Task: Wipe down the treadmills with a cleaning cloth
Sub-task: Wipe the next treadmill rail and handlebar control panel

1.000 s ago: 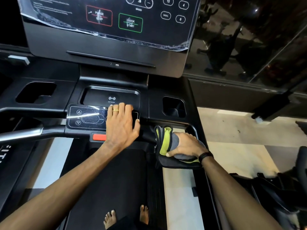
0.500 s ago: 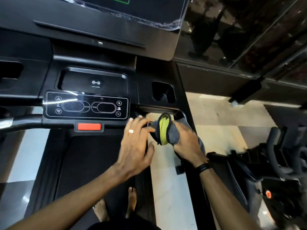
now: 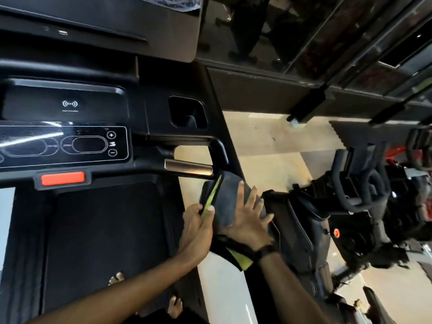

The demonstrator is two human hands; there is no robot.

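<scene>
My two hands meet close together.
My left hand [image 3: 198, 220] pinches with thumb and fingers curled. My right hand [image 3: 247, 220] lies flat beside it, fingers spread wide.

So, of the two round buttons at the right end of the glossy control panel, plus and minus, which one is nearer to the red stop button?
The round minus button, the lower one; the plus button sits above it, farther from the red rectangular stop button.

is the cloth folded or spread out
Folded, partly: the cloth is doubled over, its green edge pinched by the left hand, while the right hand lies flat on it.
</scene>
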